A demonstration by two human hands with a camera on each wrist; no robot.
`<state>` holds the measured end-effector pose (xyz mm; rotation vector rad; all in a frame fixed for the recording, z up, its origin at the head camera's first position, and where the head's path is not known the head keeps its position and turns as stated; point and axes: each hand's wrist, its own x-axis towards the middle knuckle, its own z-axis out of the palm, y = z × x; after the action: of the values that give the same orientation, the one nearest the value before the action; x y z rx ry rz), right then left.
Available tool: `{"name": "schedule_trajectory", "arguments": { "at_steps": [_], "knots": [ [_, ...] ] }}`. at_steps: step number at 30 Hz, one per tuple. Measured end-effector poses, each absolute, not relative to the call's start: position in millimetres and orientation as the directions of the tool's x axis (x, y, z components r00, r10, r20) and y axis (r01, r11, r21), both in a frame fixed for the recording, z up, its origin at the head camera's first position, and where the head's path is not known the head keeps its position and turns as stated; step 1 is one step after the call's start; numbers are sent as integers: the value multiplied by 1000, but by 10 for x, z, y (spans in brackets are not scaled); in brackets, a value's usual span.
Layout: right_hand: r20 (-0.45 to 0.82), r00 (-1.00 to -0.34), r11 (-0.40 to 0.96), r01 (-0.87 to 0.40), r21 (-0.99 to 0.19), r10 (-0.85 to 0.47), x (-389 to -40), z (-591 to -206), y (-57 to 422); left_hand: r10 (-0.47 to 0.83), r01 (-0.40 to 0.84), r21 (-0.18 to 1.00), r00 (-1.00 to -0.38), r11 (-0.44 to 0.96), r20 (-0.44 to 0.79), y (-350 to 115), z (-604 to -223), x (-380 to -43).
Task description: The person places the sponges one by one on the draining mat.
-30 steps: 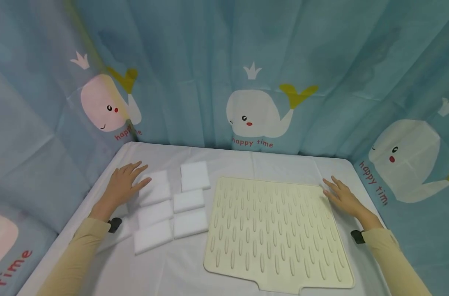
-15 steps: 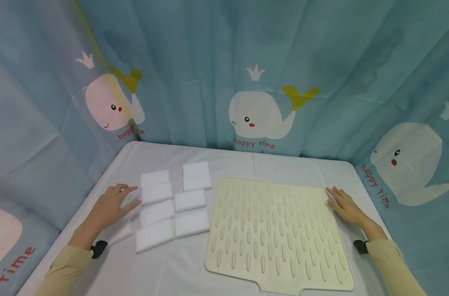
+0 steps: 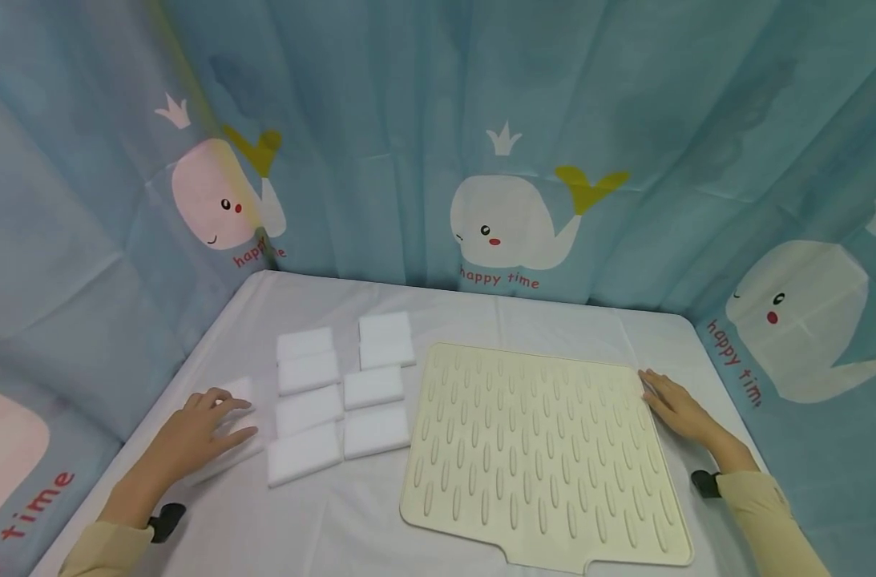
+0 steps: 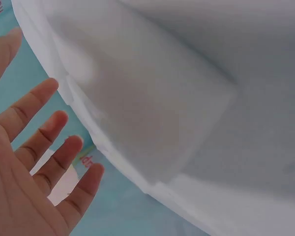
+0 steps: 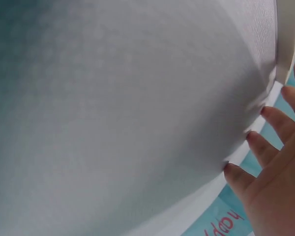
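My left hand [image 3: 181, 441] is held with fingers spread and relaxed over a white sponge block [image 4: 152, 108] at the left of the table. The hand covers part of that block in the head view, and the left wrist view shows a gap between the fingers and the block. To its right lie several more white sponge blocks [image 3: 304, 453] in two columns, some edge to edge. My right hand [image 3: 683, 410] rests relaxed on the table, fingertips [image 5: 228, 167] on the cloth beside the upper right edge of a cream ridged mat [image 3: 546, 541]. Neither hand holds anything.
A white cloth [image 3: 452, 308] covers the table. Behind and on both sides hang blue-green curtains [image 3: 380, 144] printed with whales, close to the table's edges.
My left hand has drawn back toward me and left, from above the far-left sponge blocks of the columns to over the separate block. My right hand has lowered slightly beside the mat.
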<state>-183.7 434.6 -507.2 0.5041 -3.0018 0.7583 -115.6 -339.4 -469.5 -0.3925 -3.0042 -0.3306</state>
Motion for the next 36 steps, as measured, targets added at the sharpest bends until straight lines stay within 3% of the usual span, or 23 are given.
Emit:
{"name": "schedule_trajectory", "arguments": {
  "at_steps": [12, 22, 36],
  "knots": [
    [166, -925, 816, -380, -435, -342, -1849, -5161, 4385, 196, 184, 222, -980, 958, -32, -3457, -4662, -968],
    [110, -941, 825, -335, -456, -321, -1855, -5154, 4375, 198, 177, 218, -977, 960, -77, -3518, -4676, -947],
    [99, -944, 828, -323, -459, -313, -1858, -5183, 4383, 283, 279, 191, -959, 941, 6, -3465, -4497, -963]
  ]
}}
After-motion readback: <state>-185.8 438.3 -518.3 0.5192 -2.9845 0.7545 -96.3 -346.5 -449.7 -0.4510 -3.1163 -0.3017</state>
